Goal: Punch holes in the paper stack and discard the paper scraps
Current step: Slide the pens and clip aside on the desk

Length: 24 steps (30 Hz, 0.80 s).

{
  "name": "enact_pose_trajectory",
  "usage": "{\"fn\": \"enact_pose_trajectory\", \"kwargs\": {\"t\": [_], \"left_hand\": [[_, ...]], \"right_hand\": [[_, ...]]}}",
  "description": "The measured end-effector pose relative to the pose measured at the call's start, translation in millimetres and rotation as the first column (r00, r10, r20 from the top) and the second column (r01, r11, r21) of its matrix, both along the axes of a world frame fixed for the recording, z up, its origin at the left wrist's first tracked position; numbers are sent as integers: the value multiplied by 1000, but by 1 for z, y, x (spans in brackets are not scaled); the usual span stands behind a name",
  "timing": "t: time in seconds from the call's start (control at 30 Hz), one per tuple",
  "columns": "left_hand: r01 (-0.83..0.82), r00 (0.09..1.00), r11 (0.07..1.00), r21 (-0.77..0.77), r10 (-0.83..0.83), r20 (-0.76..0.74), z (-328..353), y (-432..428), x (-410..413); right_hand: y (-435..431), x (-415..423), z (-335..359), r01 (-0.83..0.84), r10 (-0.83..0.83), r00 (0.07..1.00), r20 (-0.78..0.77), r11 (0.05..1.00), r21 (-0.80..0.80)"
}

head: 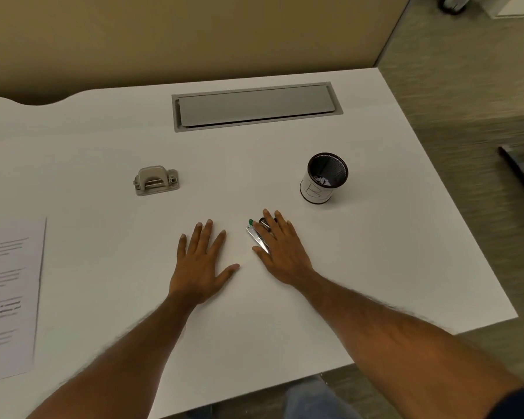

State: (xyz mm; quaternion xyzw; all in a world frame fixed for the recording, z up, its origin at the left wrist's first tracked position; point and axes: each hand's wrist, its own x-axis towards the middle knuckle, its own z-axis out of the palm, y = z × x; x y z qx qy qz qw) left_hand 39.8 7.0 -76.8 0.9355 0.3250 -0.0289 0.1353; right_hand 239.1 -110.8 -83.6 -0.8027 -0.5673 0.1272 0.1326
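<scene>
Open white table (254, 313) spreads between the scattered items: a hole punch (156, 180) stands left of centre, a mesh cup (323, 178) to the right, with a wide bare lane between them. A recessed grey cable hatch (256, 105) lies flush at the rear. A paper stack (9, 297) occupies the left edge. A small metal tool (256, 235) lies partly beneath the flat right hand (282, 252); the left hand (200, 264) rests just beside.
</scene>
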Motion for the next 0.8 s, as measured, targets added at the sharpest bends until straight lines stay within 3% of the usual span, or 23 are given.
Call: {"fn": "enact_pose_trajectory", "kwargs": {"t": [0.3, 0.8], "left_hand": [[-6, 998, 1000, 1, 6, 56, -11, -1, -4], [-13, 998, 1000, 11, 13, 60, -10, 4, 1]], "right_hand": [[31, 14, -4, 0, 3, 1000, -26, 992, 124], [120, 53, -11, -29, 29, 1000, 4, 989, 142]]}}
